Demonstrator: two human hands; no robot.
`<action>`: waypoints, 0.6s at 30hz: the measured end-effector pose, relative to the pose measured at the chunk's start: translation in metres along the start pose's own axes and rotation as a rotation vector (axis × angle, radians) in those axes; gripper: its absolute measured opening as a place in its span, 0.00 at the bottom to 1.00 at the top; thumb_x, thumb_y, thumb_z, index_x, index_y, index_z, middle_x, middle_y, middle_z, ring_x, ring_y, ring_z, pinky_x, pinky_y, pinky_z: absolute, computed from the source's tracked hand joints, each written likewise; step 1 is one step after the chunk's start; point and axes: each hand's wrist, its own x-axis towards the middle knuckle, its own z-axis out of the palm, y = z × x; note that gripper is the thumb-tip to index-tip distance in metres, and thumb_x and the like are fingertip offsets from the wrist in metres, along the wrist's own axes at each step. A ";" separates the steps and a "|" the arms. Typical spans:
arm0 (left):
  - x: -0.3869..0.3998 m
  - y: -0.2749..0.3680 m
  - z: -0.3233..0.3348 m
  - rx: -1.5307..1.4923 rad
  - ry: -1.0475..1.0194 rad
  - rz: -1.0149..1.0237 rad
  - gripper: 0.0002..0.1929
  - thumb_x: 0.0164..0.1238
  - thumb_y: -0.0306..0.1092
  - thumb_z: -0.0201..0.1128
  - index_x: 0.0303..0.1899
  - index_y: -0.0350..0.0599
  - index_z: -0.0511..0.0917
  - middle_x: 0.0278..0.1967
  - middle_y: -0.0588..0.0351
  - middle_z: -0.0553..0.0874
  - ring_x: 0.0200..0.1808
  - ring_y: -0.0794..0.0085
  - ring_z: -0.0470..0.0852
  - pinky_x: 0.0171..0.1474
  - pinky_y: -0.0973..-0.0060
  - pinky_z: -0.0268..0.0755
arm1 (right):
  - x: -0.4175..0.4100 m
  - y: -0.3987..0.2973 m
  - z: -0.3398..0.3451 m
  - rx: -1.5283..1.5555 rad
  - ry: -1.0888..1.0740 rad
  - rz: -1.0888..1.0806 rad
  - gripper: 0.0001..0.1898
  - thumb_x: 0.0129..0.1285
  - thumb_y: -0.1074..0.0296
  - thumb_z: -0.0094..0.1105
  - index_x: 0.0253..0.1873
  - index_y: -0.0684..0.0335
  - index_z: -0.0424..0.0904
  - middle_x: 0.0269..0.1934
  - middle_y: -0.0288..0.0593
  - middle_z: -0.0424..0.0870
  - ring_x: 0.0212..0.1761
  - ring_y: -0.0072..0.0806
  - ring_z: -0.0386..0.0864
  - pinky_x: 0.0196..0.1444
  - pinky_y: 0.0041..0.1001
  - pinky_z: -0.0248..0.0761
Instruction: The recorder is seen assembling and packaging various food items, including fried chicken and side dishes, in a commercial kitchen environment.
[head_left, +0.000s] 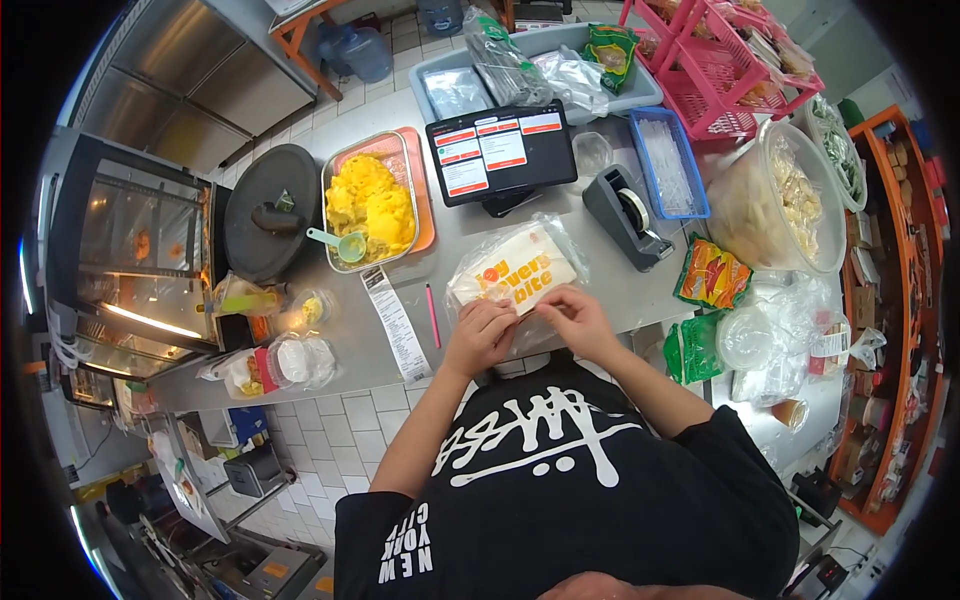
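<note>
A cream paper food bag (536, 251) with yellow printing and a round red sticker lies inside a clear plastic bag (574, 251) on the steel counter. My left hand (486, 336) grips the near edge of the plastic bag, its fingers bent over the paper. Close by on the right, my right hand (583, 319) pinches the near right edge between thumb and fingers. What lies under my fingertips is hidden. Just left of the bags are a pink pen (433, 315) and a long printed paper receipt (395, 326).
Behind the bags stand a tablet (501, 154) and a tape dispenser (626, 217). A glass tray of yellow food (371, 202) with a green scoop, a black round lid (271, 210) and a heated display cabinet (142, 247) are left. A large plastic tub (780, 199) and a green-orange packet (712, 271) are right.
</note>
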 end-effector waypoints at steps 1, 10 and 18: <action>0.001 0.001 -0.001 -0.002 -0.007 0.007 0.11 0.52 0.25 0.70 0.39 0.47 0.82 0.38 0.60 0.85 0.45 0.68 0.85 0.52 0.68 0.72 | -0.002 -0.001 -0.005 -0.002 -0.006 0.003 0.07 0.68 0.71 0.62 0.46 0.68 0.82 0.41 0.41 0.83 0.45 0.21 0.80 0.46 0.21 0.73; -0.002 -0.001 0.001 -0.041 0.023 0.000 0.13 0.53 0.25 0.70 0.42 0.48 0.82 0.37 0.59 0.85 0.44 0.68 0.85 0.49 0.68 0.72 | -0.005 -0.003 0.011 -0.150 0.096 0.115 0.11 0.64 0.70 0.66 0.50 0.66 0.83 0.32 0.35 0.85 0.33 0.16 0.77 0.39 0.19 0.70; -0.003 -0.001 0.001 0.033 -0.087 0.038 0.19 0.55 0.27 0.68 0.51 0.51 0.82 0.40 0.60 0.83 0.47 0.68 0.83 0.50 0.67 0.69 | 0.006 0.012 0.018 -0.038 0.149 0.078 0.39 0.61 0.74 0.68 0.75 0.57 0.57 0.30 0.41 0.85 0.32 0.18 0.80 0.35 0.21 0.70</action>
